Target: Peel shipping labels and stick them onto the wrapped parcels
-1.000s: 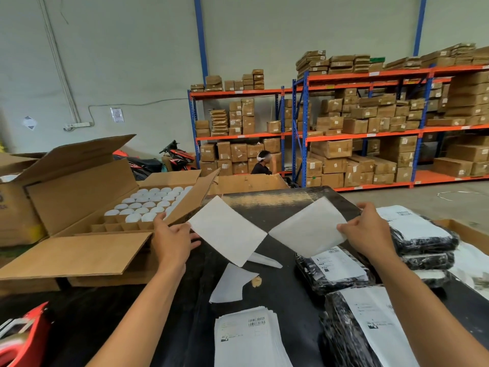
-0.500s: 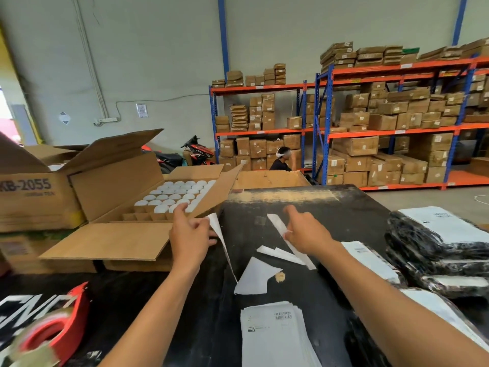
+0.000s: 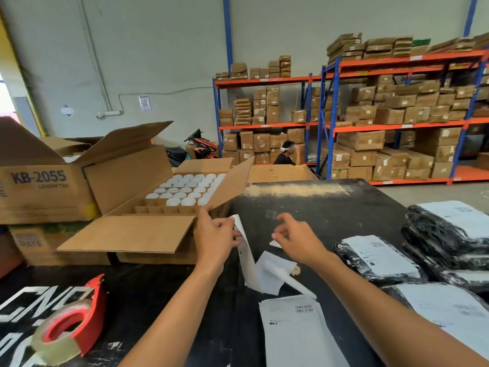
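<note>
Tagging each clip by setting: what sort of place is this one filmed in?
Most likely a warehouse packing station: orange-and-blue steel racks stacked with brown cardboard cartons, black plastic-wrapped parcels bearing white labels, and a stack of printed shipping labels on the black table.

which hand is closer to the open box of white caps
Left. The left hand sits right at the open box flap corner; the right hand is farther right, over the black table.

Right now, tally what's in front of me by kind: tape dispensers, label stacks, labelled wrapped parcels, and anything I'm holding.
Tape dispenser: 1
Stack of labels: 1
Wrapped parcels with a label showing: 3 (the pile at the right may hide more)
White sheet held by the left hand: 1
Total: 6
</note>
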A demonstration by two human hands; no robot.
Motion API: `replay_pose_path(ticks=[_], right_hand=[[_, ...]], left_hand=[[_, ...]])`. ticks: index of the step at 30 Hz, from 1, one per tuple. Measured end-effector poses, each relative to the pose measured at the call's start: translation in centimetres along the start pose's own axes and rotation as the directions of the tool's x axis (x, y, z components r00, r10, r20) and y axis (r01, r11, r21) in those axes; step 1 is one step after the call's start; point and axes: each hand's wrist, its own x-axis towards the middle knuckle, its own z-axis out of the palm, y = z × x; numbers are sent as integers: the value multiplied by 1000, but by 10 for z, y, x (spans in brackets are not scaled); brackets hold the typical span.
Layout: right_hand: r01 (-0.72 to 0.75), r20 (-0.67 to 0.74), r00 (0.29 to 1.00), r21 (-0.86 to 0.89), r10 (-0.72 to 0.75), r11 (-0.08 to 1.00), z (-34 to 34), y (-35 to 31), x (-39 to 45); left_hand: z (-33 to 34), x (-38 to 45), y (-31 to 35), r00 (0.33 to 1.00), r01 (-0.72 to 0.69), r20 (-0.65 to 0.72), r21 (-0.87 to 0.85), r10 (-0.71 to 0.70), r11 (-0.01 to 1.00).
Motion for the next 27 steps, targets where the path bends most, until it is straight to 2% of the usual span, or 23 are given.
replay_pose_path(ticks=[2, 4, 8, 12, 17, 19, 22, 24, 27], right_hand=[[66, -57, 997, 150, -58, 986, -20, -16, -9], [100, -72, 994, 199, -88, 975, -37, -25, -21], [96, -68, 993, 17, -95, 995, -61, -21, -47], [50, -179, 981, -130, -73, 990, -83, -8, -60], [-44, -319, 948, -155, -8, 987, -116, 16, -61], [-125, -348, 933, -74, 92, 989, -131, 29, -62], [-205, -319, 907, 233, 274, 951, -157, 52, -65], [-205, -261, 908, 401, 326, 893, -172, 66, -67], [-198, -185, 923, 525, 338, 828, -185, 88, -68]], left_hand=[[13, 2, 1, 999, 22, 28, -59, -20, 998], [31, 2, 3, 996, 56, 74, -129, -47, 990], [72, -4, 9, 973, 177, 187, -226, -136, 958], [106, -18, 19, 935, 253, 319, -294, -155, 922], [140, -30, 41, 879, 387, 421, -360, -222, 849], [152, -29, 48, 874, 395, 433, -373, -219, 839], [170, -26, 44, 906, 234, 405, -235, -124, 943], [183, -30, 36, 897, 135, 435, -110, -75, 985], [206, -38, 23, 870, 163, 481, -73, -108, 984]])
